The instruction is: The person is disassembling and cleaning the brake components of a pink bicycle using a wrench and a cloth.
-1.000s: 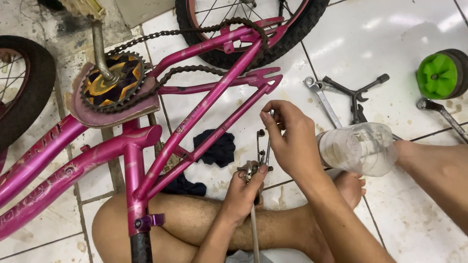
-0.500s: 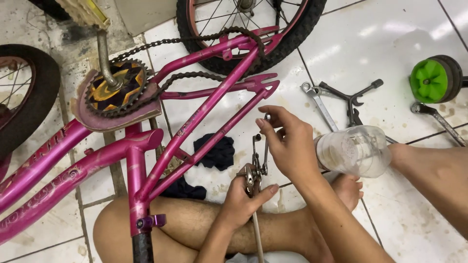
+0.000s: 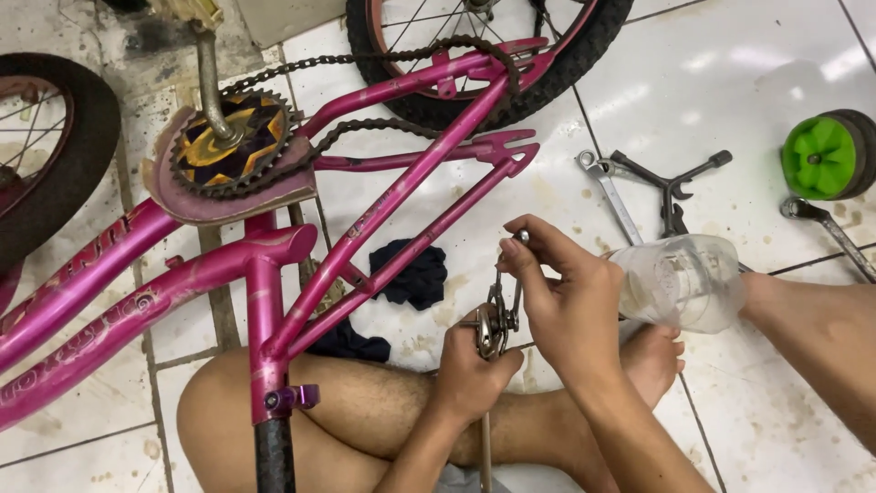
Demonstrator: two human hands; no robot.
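Small metal brake part (image 3: 497, 315) pinched between both hands.
Left hand (image 3: 470, 370) clamps its base, right hand (image 3: 566, 301) grips its top; it may slip onto the white tiled floor (image 3: 730, 82).

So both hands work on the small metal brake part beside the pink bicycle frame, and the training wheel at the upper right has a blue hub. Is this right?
Not quite. The head view shows the training wheel with a green hub, not blue. The rest holds: the left hand and the right hand both grip the small metal brake part beside the pink bicycle frame.
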